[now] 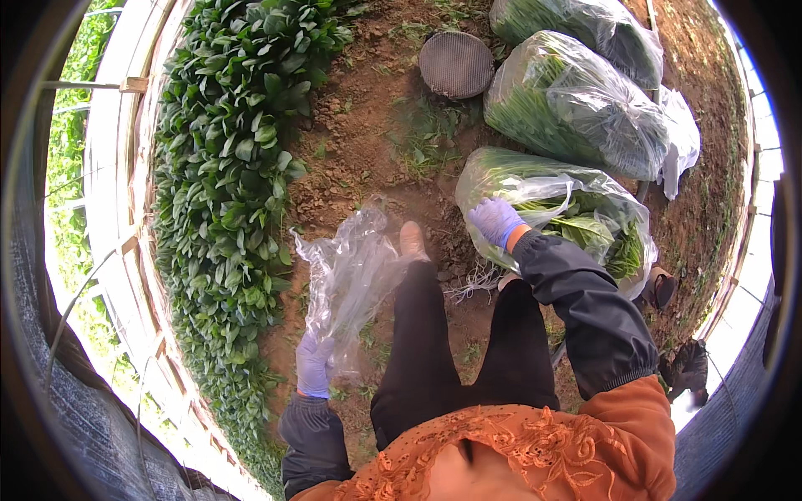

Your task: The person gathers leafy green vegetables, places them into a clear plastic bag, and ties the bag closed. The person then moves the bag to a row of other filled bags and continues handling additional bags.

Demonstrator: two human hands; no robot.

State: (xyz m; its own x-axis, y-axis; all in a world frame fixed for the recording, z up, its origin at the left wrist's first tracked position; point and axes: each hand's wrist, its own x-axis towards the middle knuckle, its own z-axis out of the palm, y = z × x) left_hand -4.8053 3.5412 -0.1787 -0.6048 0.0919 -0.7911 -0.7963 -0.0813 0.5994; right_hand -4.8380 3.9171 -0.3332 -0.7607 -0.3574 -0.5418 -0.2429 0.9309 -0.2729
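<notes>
My left hand (314,364), in a thin purple glove, grips a loose, crumpled clear plastic bag (351,275) by its near end. The film spreads forward over the soil towards my left foot. My right hand (495,220), gloved the same way, has its fingers curled against the left end of a filled clear plastic bag (601,188). Leafy greens (586,228) show inside it, with broad leaves and stalks. The tips of my right fingers are hard to make out. A bundle of white strings (477,283) lies on the ground below that hand.
Two more stuffed plastic bags (564,106) (583,31) lie beyond, at the right. A round stool or pad (456,64) sits on the soil (357,138). Dense leafy plants (225,188) line the left. A brown cup-like object (659,288) lies right of the near bag.
</notes>
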